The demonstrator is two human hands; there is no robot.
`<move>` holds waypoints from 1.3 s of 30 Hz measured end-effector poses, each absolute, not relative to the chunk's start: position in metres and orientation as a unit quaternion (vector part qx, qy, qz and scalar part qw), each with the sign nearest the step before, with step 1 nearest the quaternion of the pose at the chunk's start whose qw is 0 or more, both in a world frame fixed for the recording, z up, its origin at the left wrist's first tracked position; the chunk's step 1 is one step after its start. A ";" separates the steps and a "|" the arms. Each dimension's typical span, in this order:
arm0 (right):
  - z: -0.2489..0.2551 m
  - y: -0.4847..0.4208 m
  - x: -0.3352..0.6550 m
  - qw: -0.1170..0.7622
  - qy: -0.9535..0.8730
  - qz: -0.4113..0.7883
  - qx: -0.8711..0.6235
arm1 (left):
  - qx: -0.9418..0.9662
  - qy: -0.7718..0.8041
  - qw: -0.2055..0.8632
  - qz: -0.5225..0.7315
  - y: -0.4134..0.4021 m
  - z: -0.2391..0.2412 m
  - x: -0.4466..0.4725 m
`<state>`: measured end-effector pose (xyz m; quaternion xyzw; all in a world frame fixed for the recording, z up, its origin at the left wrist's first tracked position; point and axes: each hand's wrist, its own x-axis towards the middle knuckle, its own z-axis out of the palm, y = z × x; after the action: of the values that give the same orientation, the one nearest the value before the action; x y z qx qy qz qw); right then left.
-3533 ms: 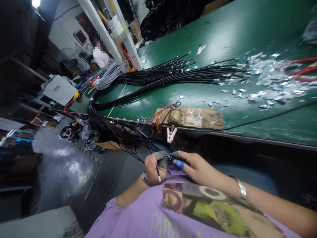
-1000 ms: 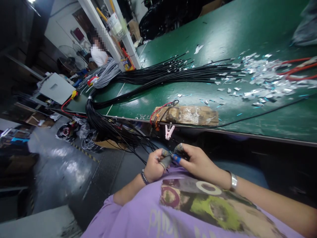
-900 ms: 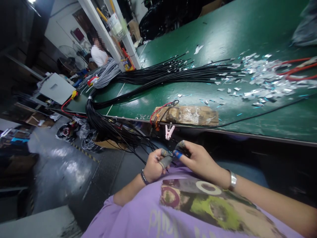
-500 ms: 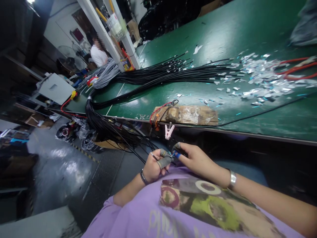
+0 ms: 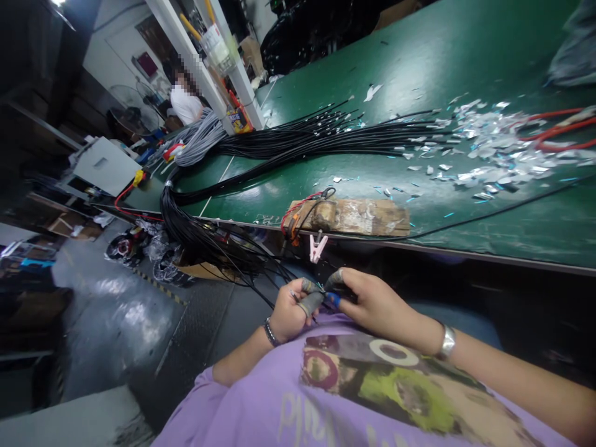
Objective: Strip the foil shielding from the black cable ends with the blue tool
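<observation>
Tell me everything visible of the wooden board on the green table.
The wooden board looks long, brown and worn, with whitish smears on top and a rounded lump toward its left end. It lies flat along the near edge of the green table. Red and black wires and something orange cross its left end.

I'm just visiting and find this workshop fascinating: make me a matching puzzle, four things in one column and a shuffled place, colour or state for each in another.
Column one:
1. Right hand
2. Black cables
3. Clip
4. Shiny scraps

Column two:
A. Scattered on the green table
B. Pale pink
C. Wears a blue covering on one digit
D. Bundled, drooping partly off the green table

Pairs: 1-C, 2-D, 3-B, 4-A
</observation>
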<state>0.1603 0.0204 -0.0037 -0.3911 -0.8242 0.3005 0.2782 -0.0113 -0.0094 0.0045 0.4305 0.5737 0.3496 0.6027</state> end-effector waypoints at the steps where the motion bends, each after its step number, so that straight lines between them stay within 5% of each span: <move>1: -0.003 0.020 0.160 0.269 -0.827 0.297 -0.395 | 0.436 0.578 0.596 0.348 -0.009 0.005 -0.011; 11: 0.012 0.022 0.162 0.124 -0.893 0.202 -0.383 | 0.523 0.574 0.540 0.323 -0.010 -0.005 -0.014; 13: 0.010 0.023 0.162 0.151 -0.871 0.274 -0.379 | 0.532 0.571 0.541 0.315 -0.010 -0.004 -0.014; 18: 0.000 0.023 0.159 0.209 -0.643 0.671 -0.306 | 0.482 0.523 0.652 0.261 -0.005 0.010 -0.017; 20: -0.002 0.025 0.157 0.213 -0.584 0.722 -0.302 | 0.468 0.515 0.673 0.250 -0.002 0.013 -0.016; 26: 0.003 0.028 0.162 0.181 -0.826 0.373 -0.383 | 0.453 0.585 0.624 0.251 -0.001 0.001 -0.008; 30: -0.012 0.033 0.182 0.137 -0.836 0.276 -0.454 | 0.399 0.553 0.676 0.280 -0.003 -0.001 -0.020; 33: -0.025 0.040 0.196 0.181 -0.781 0.315 -0.508 | 0.348 0.529 0.685 0.359 -0.003 0.004 -0.033; 39: -0.006 0.035 0.176 0.294 -0.744 0.475 -0.367 | 0.328 0.512 0.694 0.385 -0.004 0.007 -0.033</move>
<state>0.1761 0.0352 -0.0062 -0.3672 -0.7439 0.4748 0.2937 -0.0328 -0.0043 0.0070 0.3280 0.5120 0.3851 0.6942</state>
